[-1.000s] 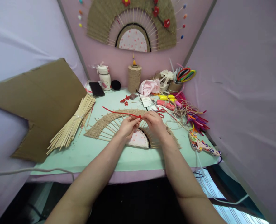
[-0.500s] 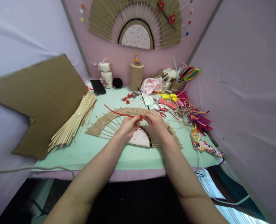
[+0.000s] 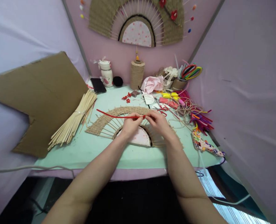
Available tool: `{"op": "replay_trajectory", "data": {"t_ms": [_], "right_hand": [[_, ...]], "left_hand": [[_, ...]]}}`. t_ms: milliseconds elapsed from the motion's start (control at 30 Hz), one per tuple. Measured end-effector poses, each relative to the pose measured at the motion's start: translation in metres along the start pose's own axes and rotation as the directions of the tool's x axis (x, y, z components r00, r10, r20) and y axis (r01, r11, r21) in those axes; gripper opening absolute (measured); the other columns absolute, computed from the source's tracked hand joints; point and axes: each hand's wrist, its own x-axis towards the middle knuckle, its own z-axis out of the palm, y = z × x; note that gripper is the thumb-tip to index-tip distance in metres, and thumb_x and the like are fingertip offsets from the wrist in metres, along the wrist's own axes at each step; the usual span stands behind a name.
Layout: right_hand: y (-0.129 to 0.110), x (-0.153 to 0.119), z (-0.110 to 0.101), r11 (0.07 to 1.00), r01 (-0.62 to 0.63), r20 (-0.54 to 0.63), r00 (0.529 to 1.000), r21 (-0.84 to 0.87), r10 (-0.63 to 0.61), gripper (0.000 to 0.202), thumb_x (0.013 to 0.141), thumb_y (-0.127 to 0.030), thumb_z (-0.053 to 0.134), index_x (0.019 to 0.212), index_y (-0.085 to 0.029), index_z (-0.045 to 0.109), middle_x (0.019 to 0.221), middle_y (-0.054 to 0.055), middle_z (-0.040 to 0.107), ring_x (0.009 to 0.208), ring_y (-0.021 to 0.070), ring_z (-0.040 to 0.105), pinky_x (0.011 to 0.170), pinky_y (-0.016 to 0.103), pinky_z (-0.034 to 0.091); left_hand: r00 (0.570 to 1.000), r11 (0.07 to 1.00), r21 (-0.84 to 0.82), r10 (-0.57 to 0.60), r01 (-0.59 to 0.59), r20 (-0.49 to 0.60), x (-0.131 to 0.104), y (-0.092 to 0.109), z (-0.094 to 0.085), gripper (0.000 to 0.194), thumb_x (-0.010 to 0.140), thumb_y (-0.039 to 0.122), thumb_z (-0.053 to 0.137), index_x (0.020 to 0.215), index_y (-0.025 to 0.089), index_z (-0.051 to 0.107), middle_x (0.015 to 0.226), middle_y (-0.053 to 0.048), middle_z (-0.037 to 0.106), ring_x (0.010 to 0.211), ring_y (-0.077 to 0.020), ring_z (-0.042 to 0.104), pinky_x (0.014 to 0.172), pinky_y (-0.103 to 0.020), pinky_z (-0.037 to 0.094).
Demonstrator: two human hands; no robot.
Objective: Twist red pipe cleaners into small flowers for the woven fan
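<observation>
A long red pipe cleaner (image 3: pixel 112 116) stretches leftward from my left hand (image 3: pixel 131 125), whose fingers pinch it. Right beside it, my right hand (image 3: pixel 158 123) is closed on the bent red end of the same pipe cleaner. Both hands are over a woven fan (image 3: pixel 100 123) of twine and thin sticks, which lies on the table. The fan's half-round centre (image 3: pixel 141 137) is white with pink dots and partly hidden by my left hand. Several small red flowers (image 3: pixel 128 100) lie behind the fan.
A stick bundle (image 3: pixel 74 119) and cardboard (image 3: pixel 46 93) are at the left. Behind stand a bottle (image 3: pixel 107 74) and twine spool (image 3: pixel 137 74). Scissors (image 3: pixel 162 110), tangled twine (image 3: pixel 189 105), pipe cleaners (image 3: pixel 202 123) and a patterned glue gun (image 3: pixel 205 145) lie to the right.
My hands have shifted slightly right and the fingertips have drawn together on the pipe cleaner. Its free end has moved left and down. The camera view has shifted a little.
</observation>
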Motion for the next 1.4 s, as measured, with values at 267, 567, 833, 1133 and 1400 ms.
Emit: {"op": "replay_trajectory", "data": {"t_ms": [267,567,833,1133,1400], "right_hand": [[0.010,-0.002,-0.003,0.893,-0.363,0.144,0.931,0.266,0.336,0.017,0.077,-0.031,0.059,0.069,-0.017,0.060,0.062,-0.002,0.054,0.056,0.0104,0.043,0.052,0.023,0.033],[0.016,0.003,0.000,0.878,-0.206,-0.005,0.973,0.433,0.230,0.027,0.080,-0.034,0.060,0.102,-0.019,0.064,0.085,0.002,0.062,0.071,0.0129,0.054,0.064,0.026,0.045],[0.006,0.003,0.003,0.984,0.161,-0.112,0.982,0.069,-0.153,0.014,0.088,-0.023,0.054,0.089,-0.020,0.068,0.092,0.006,0.065,0.089,0.0182,0.059,0.081,0.033,0.047],[0.005,0.003,0.002,0.992,0.128,-0.152,0.981,0.021,-0.123,0.013,0.087,-0.025,0.055,0.081,-0.021,0.067,0.082,0.006,0.067,0.081,0.0194,0.060,0.077,0.035,0.047],[0.003,0.000,-0.005,0.907,-0.199,0.028,0.979,0.370,0.203,0.018,0.083,-0.035,0.058,0.079,-0.017,0.062,0.076,0.002,0.062,0.070,0.0141,0.054,0.066,0.027,0.042]], "left_hand": [[0.980,0.975,0.099,0.193,-0.197,0.045,-0.012,0.006,0.004,0.010,0.063,0.010,0.067,0.060,0.020,0.066,0.070,-0.001,0.063,0.073,-0.0143,0.053,0.072,-0.024,0.039],[0.961,0.834,-0.480,-0.263,0.270,0.083,0.001,-0.003,0.009,0.014,0.061,0.020,0.073,0.068,0.011,0.065,0.065,-0.002,0.063,0.057,-0.0059,0.050,0.053,-0.018,0.037],[0.929,0.754,-0.546,-0.335,0.365,0.158,0.004,0.000,0.006,0.018,0.056,0.017,0.077,0.065,0.009,0.063,0.060,0.000,0.059,0.053,-0.0033,0.048,0.049,-0.015,0.036],[0.969,0.814,-0.531,-0.235,0.236,0.071,0.001,0.000,0.010,0.017,0.057,0.018,0.077,0.068,0.010,0.066,0.060,0.000,0.060,0.055,-0.0054,0.050,0.054,-0.019,0.037],[0.999,0.952,-0.305,-0.030,0.039,0.037,-0.006,0.006,0.009,0.011,0.066,0.022,0.072,0.074,0.014,0.070,0.067,-0.001,0.064,0.063,-0.0092,0.053,0.062,-0.022,0.040]]}}
